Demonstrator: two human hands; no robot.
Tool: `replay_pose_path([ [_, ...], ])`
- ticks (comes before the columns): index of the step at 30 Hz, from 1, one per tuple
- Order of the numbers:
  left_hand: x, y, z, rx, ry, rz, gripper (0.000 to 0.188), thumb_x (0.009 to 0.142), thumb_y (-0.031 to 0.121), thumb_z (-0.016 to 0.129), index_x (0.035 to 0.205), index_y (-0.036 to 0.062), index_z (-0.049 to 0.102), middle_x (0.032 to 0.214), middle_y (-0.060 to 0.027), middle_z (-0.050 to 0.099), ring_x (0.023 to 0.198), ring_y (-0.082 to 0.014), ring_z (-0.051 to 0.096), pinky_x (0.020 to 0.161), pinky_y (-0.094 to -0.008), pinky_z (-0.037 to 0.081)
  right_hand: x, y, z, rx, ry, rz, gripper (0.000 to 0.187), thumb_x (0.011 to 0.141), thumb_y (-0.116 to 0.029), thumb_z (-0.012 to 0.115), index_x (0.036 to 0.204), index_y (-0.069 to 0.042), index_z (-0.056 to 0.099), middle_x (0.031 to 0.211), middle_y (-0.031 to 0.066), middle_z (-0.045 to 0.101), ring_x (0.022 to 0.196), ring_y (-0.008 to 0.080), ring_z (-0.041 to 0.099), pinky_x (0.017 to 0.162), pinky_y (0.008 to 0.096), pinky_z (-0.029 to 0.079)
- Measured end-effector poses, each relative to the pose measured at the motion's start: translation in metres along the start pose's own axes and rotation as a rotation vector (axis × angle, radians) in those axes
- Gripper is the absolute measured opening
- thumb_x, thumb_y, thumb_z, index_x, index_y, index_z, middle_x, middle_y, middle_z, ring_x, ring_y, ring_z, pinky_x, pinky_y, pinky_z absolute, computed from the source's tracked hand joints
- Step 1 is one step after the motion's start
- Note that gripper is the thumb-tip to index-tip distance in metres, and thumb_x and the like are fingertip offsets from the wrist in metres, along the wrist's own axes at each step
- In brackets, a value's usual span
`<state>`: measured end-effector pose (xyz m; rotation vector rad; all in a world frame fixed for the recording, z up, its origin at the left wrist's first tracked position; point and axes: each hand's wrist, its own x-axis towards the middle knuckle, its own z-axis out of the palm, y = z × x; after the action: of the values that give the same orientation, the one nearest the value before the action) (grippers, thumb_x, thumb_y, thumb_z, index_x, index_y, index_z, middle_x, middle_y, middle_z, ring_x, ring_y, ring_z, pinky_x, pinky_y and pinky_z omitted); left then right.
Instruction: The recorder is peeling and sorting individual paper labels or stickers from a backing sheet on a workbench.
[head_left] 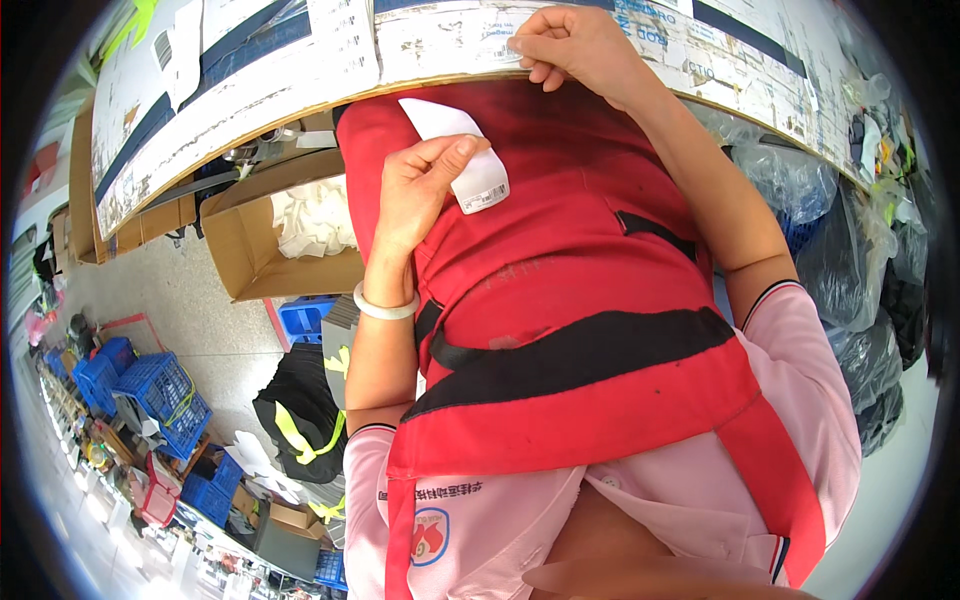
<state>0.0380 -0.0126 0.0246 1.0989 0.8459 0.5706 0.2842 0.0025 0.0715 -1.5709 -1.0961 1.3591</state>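
Note:
My left hand [425, 185] is closed, with the thumb pressing a curled white label strip [484, 190] against the fingers. Small black print shows at the strip's lower end, and its upper end bends away over my red apron [560, 230]. At the near edge of the worktable [260, 103], my right hand [585, 52] has thumb and forefinger pinched together just over the surface. Whatever sits between those fingertips, if anything, is too small to make out. The other fingers of that hand curl inward.
White printed label sheets [345, 45] lie on the table's far left part. Below the table, an open cardboard box [235, 240] holds crumpled white paper. Blue plastic crates [165, 395] and a black bag [300, 400] stand on the floor to the left. Clear plastic bags [850, 260] are heaped at right.

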Motion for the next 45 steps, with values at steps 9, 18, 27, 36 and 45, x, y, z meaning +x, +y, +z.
replay_pose_path([
  [9,0.000,-0.001,0.000,0.008,0.001,-0.009,0.022,0.091,0.017,0.063,0.100,-0.0027,0.070,0.089,-0.0031,0.069,0.080,-0.0068,0.058,0.074,-0.0211,0.047,-0.001,-0.007,0.004,-0.100,0.009,0.014,0.019,0.088,-0.013,0.060,0.085,0.005,0.063,0.069,0.0103,0.063,0.056,0.0148,0.061,0.049,0.0250,0.050],
  [18,0.000,0.002,0.000,-0.013,0.004,-0.020,0.025,0.094,0.019,0.058,0.100,-0.0022,0.070,0.091,-0.0044,0.069,0.083,-0.0083,0.060,0.077,-0.0231,0.047,-0.008,-0.002,-0.013,0.018,-0.005,-0.028,0.019,0.091,-0.016,0.060,0.087,0.003,0.062,0.070,0.0078,0.063,0.056,0.0126,0.059,0.050,0.0232,0.049],
  [27,-0.005,0.010,0.006,-0.299,0.046,-0.073,0.023,0.094,0.015,0.057,0.107,-0.0028,0.065,0.084,-0.0095,0.068,0.068,-0.0116,0.063,0.060,-0.0229,0.050,0.010,0.022,-0.162,-0.201,0.566,-0.111,0.017,0.084,-0.017,0.067,0.083,-0.001,0.063,0.065,0.0062,0.062,0.057,0.0129,0.058,0.051,0.0266,0.047],
  [36,-0.004,0.016,0.013,-0.120,0.011,-0.059,0.023,0.085,0.000,0.065,0.108,0.0004,0.066,0.076,-0.0037,0.066,0.056,-0.0065,0.058,0.047,-0.0190,0.045,-0.034,-0.013,-0.103,-0.221,0.459,-0.505,0.023,0.080,-0.020,0.069,0.087,0.001,0.062,0.071,0.0141,0.064,0.062,0.0242,0.063,0.057,0.0330,0.050],
  [45,-0.001,0.019,0.013,-0.246,0.052,-0.051,0.019,0.088,0.005,0.064,0.105,-0.0015,0.067,0.083,-0.0039,0.067,0.067,-0.0064,0.059,0.061,-0.0204,0.049,-0.050,0.026,0.029,-0.077,-0.434,0.044,0.020,0.087,-0.021,0.065,0.092,-0.002,0.066,0.074,0.0001,0.061,0.065,0.0063,0.054,0.058,0.0211,0.044],
])
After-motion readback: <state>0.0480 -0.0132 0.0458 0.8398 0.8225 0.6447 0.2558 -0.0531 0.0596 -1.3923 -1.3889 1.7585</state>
